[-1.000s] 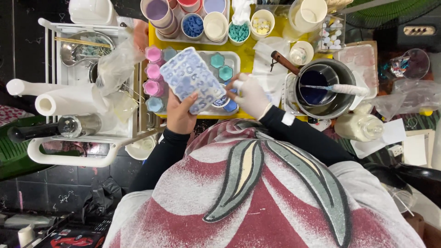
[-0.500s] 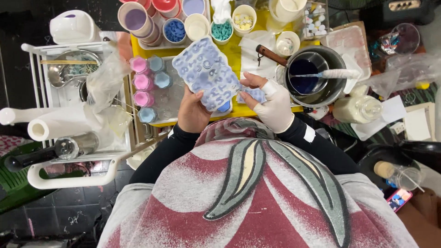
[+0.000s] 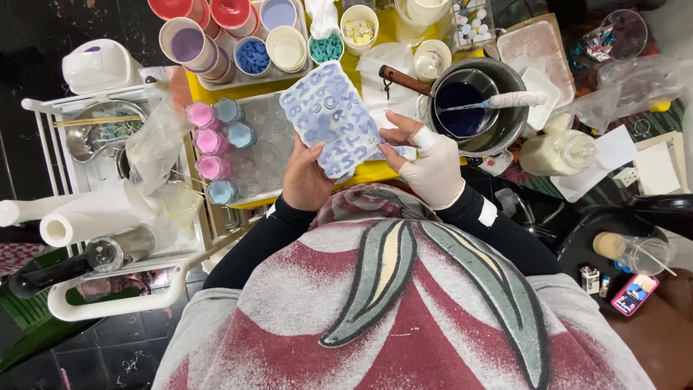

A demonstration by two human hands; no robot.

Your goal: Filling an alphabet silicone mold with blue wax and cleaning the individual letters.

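Head view: both hands grip a blue mould [image 3: 330, 119] above the yellow table [image 3: 375, 172]. Left hand [image 3: 309, 177] clasps its near edge; gloved right hand [image 3: 431, 165] pinches its right side, beside the pot [image 3: 498, 108].

The floor [image 3: 108, 29] is dark tile with pale scuffs and grey grout lines — it shows on the left and at the lower left corner. A yellow tabletop [image 3: 375, 172] sits in the middle, lit evenly from above. To its left stands a white wire rack [image 3: 54, 155] — tubular frame, 1 rounded handle near the bottom. A dark brown seat [image 3: 660, 339] fills the lower right corner.
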